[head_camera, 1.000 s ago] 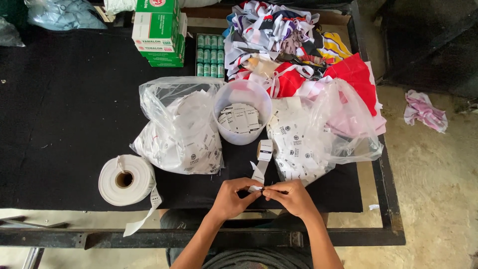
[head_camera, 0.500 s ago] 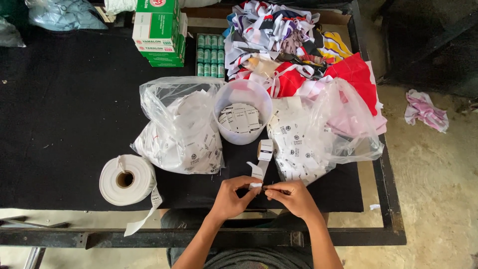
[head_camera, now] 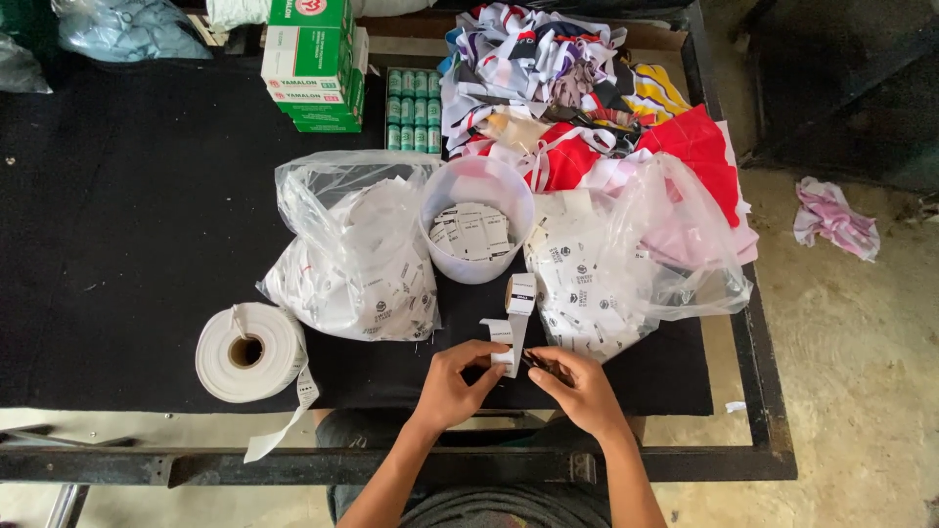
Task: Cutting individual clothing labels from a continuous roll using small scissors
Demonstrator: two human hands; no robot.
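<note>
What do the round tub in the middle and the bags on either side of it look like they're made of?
The tub looks like milky, translucent plastic: its labels show faintly through the wall. The left bag and right bag look like thin clear plastic film, glossy and crinkled, with their contents visible.

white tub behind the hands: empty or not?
Not empty. The white tub stands upright and open, with a layer of small white printed labels covering its bottom.

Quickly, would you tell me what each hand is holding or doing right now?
Left hand: closed, pinching the white label strip.
Right hand: closed on a small dark tool at the strip's end; what tool cannot be told.
</note>
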